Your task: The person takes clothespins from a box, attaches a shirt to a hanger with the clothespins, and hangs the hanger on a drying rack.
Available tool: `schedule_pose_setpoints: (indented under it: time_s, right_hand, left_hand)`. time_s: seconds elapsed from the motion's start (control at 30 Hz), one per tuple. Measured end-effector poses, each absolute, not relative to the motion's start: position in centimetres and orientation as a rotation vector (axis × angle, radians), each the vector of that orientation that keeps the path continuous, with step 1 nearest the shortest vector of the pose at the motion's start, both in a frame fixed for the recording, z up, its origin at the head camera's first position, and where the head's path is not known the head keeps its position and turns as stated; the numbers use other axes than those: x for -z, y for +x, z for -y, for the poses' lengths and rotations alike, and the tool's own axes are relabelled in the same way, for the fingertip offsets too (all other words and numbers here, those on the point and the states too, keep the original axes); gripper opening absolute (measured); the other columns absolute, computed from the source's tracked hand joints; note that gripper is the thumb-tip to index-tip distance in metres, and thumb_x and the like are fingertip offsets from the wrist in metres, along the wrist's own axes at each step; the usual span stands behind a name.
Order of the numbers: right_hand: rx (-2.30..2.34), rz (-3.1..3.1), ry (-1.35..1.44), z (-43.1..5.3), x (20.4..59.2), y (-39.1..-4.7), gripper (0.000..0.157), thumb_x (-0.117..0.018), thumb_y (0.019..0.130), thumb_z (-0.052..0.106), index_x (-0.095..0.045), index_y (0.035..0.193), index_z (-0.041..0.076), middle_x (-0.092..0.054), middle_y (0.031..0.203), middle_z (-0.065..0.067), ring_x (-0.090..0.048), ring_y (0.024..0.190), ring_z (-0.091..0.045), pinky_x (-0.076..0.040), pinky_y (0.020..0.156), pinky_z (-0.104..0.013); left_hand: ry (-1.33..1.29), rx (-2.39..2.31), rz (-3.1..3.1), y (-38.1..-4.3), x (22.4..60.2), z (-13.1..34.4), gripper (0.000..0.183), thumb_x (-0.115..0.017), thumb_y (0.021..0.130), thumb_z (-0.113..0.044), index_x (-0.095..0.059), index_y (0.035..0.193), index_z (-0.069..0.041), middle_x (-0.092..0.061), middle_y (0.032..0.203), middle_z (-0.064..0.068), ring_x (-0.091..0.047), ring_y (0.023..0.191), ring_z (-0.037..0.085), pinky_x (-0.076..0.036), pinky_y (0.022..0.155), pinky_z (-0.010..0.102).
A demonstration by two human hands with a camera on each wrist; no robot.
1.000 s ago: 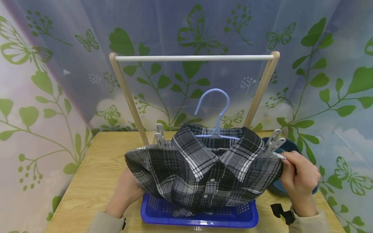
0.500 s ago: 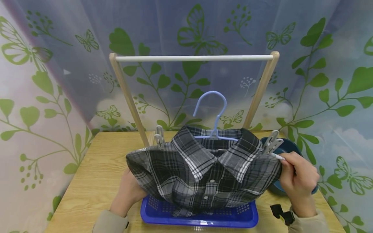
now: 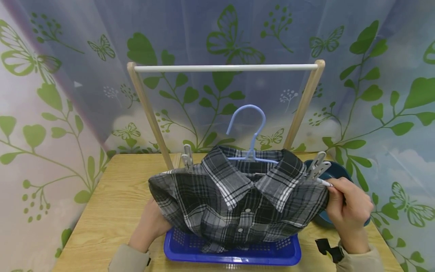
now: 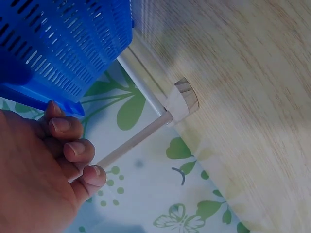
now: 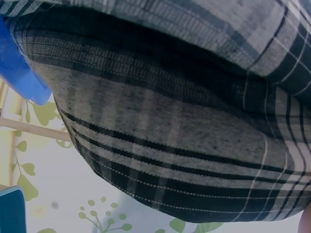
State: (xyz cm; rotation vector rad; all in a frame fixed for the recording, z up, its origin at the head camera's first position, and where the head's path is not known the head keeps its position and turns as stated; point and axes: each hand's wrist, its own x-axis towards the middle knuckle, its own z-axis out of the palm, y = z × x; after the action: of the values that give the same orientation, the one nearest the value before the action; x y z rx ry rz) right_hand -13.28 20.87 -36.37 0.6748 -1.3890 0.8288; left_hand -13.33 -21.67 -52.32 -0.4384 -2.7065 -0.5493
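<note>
A grey-and-black plaid shirt lies draped over a light-blue hanger, its hook standing up from the collar. Clips pinch the cloth at both shoulders: the left clip and the right clip. My right hand pinches the hanger's white end at the right shoulder. My left hand reaches behind the shirt's left side, its fingers hidden there. In the left wrist view its fingers are curled, but no held thing shows. Plaid cloth fills most of the right wrist view.
A blue perforated basket sits below the shirt. Behind it stands a wooden rack with a white crossbar. A dark teal bowl is partly hidden behind my right hand. Everything stands on a wooden table before a patterned curtain.
The hanger and shirt dip slightly, then come back up a little. My left hand and the shirt's left edge have shifted slightly right. My right hand keeps its hold.
</note>
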Motion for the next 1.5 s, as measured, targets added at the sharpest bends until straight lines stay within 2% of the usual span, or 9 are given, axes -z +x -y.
schedule_pose_setpoints:
  time_s: [0.33,0.47,0.67,0.8,1.03,1.1,1.2,1.27,1.5]
  right_hand:
    - [-0.819,1.402,0.664,-21.1,36.4,-13.4,0.044,-0.067,0.096,0.026,-0.061,0.069,-0.007,-0.053,0.056,-0.019,-0.045,0.048,-0.014,-0.037,0.058,-0.017]
    - [-0.797,1.43,0.653,-21.4,36.6,-13.4,0.046,-0.066,0.097,0.029,-0.061,0.069,-0.007,-0.053,0.056,-0.019,-0.042,0.046,-0.013,-0.034,0.054,-0.018]
    - [-0.781,1.46,0.639,-22.0,37.0,-13.5,0.045,-0.065,0.098,0.03,-0.062,0.071,-0.007,-0.053,0.056,-0.02,-0.043,0.045,-0.015,-0.035,0.054,-0.019]
    - [-0.781,1.462,0.636,-22.3,36.9,-13.8,0.045,-0.065,0.098,0.03,-0.063,0.072,-0.007,-0.054,0.057,-0.02,-0.042,0.044,-0.015,-0.034,0.053,-0.02]
    - [-0.771,1.442,0.63,-22.5,36.5,-13.8,0.046,-0.066,0.097,0.03,-0.062,0.07,-0.007,-0.055,0.057,-0.021,-0.044,0.045,-0.015,-0.038,0.059,-0.014]
    - [-0.769,1.435,0.626,-22.6,36.4,-13.7,0.046,-0.066,0.097,0.03,-0.062,0.07,-0.007,-0.054,0.057,-0.021,-0.043,0.045,-0.014,-0.037,0.058,-0.014]
    - [-0.772,1.427,0.625,-22.7,36.3,-13.7,0.046,-0.066,0.097,0.03,-0.062,0.069,-0.007,-0.054,0.056,-0.021,-0.041,0.044,-0.013,-0.034,0.054,-0.016]
    - [-0.768,1.431,0.624,-22.7,36.2,-13.7,0.046,-0.066,0.097,0.03,-0.062,0.069,-0.007,-0.054,0.056,-0.022,-0.04,0.044,-0.013,-0.031,0.052,-0.019]
    - [-0.732,1.481,0.608,-23.3,36.1,-13.5,0.047,-0.065,0.098,0.03,-0.062,0.07,-0.008,-0.054,0.057,-0.022,-0.045,0.047,-0.015,-0.036,0.059,-0.016]
  left_hand:
    - [-0.447,0.461,2.682,-12.3,52.6,22.4,0.043,-0.07,0.082,-0.025,-0.062,0.113,0.004,-0.066,0.106,0.02,-0.061,0.098,0.038,-0.047,0.085,0.051]
    - [-0.44,0.497,2.685,-11.7,52.7,22.7,0.04,-0.068,0.083,-0.024,-0.061,0.112,0.003,-0.064,0.103,0.018,-0.061,0.094,0.035,-0.048,0.08,0.049]
    - [-0.404,0.627,2.685,-10.8,53.1,23.2,0.045,-0.066,0.082,-0.017,-0.06,0.121,0.004,-0.064,0.107,0.017,-0.061,0.097,0.035,-0.049,0.082,0.051]
    - [-0.411,0.654,2.667,-10.7,53.1,23.6,0.037,-0.061,0.076,-0.01,-0.063,0.112,0.0,-0.066,0.103,0.013,-0.063,0.097,0.034,-0.049,0.085,0.05]
    - [-0.449,0.602,2.666,-10.2,52.9,24.7,0.043,-0.056,0.069,-0.007,-0.06,0.112,-0.002,-0.065,0.102,0.012,-0.062,0.097,0.033,-0.049,0.083,0.05]
    - [-0.443,0.627,2.668,-10.1,52.7,25.0,0.03,-0.058,0.07,-0.008,-0.059,0.1,-0.005,-0.06,0.091,0.005,-0.059,0.084,0.025,-0.048,0.074,0.043]
    - [-0.427,0.66,2.655,-9.8,52.6,25.5,0.017,-0.062,0.073,-0.01,-0.049,0.083,-0.012,-0.042,0.076,-0.005,-0.041,0.067,0.013,-0.037,0.061,0.033]
    - [-0.417,0.676,2.652,-9.7,52.6,25.8,0.021,-0.064,0.076,-0.011,-0.044,0.078,-0.015,-0.034,0.073,-0.009,-0.032,0.064,0.009,-0.03,0.059,0.029]
    - [-0.404,0.679,2.607,-9.0,53.0,26.6,0.026,-0.069,0.074,-0.012,-0.043,0.076,-0.018,-0.032,0.07,-0.013,-0.032,0.063,0.006,-0.03,0.057,0.026]
